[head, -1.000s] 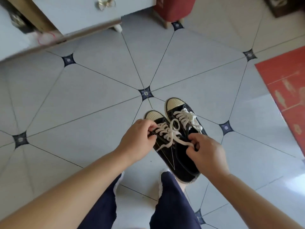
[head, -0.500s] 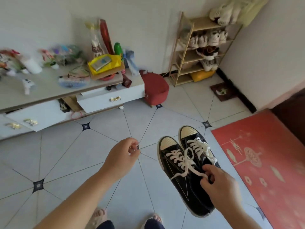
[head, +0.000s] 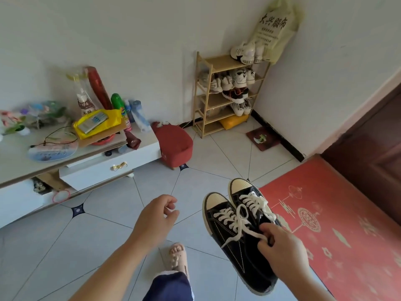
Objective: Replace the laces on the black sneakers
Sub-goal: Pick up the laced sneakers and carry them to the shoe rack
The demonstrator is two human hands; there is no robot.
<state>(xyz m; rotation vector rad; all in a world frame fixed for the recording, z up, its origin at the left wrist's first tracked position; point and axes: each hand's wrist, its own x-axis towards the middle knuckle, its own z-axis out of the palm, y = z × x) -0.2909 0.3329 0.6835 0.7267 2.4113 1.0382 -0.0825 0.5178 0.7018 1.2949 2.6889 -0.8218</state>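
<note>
**Over the grey tiles: both sneakers in your right hand, left hand free**

So the pair of black sneakers (head: pixel 235 252) looks to be hanging off the floor, side by side. Your right hand (head: pixel 282 255) has them by the collars, fingers curled in at the openings. One loose end of the white laces (head: pixel 225 216) runs across those fingers. The laces are threaded all the way up and tied in a bow on at least the nearer shoe, so by my read the unlacing hasn't started yet.

Your left hand (head: pixel 156 218) is holding nothing. Its fingers are loosely curled, and it hovers to the left of the shoes with clear floor showing in between.

The bit that matters is the long axis. The cream toe caps (head: pixel 216 203) point away from you and a little left, while the heels sit close in under your right wrist. That puts the bow and the eyelet rows just ahead of your right fingers and across from your left hand. Since the right hand is busy carrying, I reckon the left is the one to come across and pull the bow. Otherwise you set the pair down first.

The red doormat (head: pixel 338 235) lies just right of the shoes. Your slippered foot (head: pixel 176 256) is below and between your arms, and the wooden shoe rack (head: pixel 225 98) stands well off in the corner.
</note>
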